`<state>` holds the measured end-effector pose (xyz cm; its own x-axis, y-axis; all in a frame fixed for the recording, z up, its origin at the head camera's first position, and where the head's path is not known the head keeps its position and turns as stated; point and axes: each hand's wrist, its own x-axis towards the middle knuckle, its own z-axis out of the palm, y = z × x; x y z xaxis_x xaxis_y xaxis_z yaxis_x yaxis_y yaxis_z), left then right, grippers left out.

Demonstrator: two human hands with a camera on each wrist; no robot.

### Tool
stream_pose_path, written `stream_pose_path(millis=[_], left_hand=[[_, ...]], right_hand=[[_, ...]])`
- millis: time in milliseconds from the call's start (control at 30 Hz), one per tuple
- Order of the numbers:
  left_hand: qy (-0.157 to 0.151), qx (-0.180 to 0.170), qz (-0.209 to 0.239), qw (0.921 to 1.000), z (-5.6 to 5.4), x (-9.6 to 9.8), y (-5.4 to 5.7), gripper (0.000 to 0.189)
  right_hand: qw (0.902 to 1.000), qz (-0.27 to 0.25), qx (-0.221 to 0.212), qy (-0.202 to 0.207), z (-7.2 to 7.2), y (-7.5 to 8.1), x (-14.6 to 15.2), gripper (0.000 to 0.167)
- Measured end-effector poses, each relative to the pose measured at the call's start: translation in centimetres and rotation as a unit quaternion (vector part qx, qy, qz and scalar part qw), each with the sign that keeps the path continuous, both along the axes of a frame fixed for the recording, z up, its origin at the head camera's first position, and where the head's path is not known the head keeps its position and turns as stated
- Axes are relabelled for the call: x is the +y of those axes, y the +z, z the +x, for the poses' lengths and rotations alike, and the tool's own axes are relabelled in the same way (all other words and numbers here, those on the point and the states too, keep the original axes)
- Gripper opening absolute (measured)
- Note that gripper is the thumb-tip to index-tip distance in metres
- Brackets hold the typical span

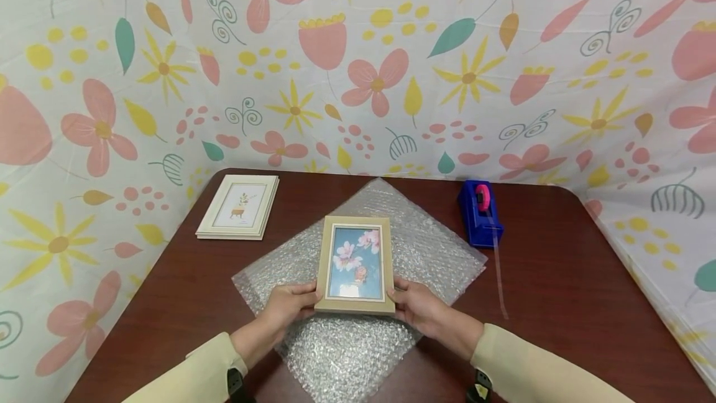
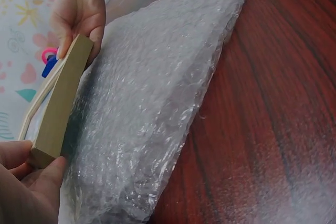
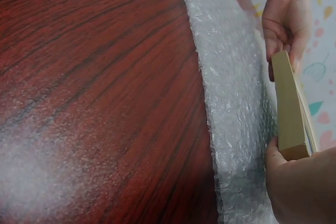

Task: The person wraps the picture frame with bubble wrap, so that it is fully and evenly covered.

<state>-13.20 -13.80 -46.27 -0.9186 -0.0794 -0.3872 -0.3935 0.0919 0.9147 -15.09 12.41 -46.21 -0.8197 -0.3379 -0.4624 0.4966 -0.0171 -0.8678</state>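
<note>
One beige frame [image 1: 356, 264] (blossom picture) | left hand [image 1: 286, 310], right hand [image 1: 419, 307]: gripping it | bubble wrap [image 1: 347, 356]: beneath

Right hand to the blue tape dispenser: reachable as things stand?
Likely yes, but not immediately: the right hand holds the picture frame and would have to let go first. Otherwise the way looks free, with only low bubble wrap and table before the tape dispenser.

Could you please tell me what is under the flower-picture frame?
Under the frame is bubble wrap, spread on the table; the part behind the frame is hidden in the head view.
</note>
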Motion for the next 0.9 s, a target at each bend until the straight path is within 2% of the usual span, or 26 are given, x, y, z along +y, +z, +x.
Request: stream_pose_path(millis=[267, 667, 900], left_hand=[[0.005, 0.005, 0.002, 1.0000, -0.25, -0.16, 0.25, 0.038], [-0.005, -0.003, -0.006, 1.0000, -0.65, -0.22, -0.47, 0.038], [-0.040, 0.028, -0.042, 0.9979, -0.94, -0.47, -0.50, 0.032]], right_hand=[[0.9999, -0.002, -0.008, -0.008, -0.21, -0.02, -0.33, 0.058], [0.9997, -0.001, -0.014, -0.020, -0.09, -0.32, -0.69, 0.057], [0.9992, 0.029, -0.021, -0.016, -0.30, -0.30, -0.83, 0.055]])
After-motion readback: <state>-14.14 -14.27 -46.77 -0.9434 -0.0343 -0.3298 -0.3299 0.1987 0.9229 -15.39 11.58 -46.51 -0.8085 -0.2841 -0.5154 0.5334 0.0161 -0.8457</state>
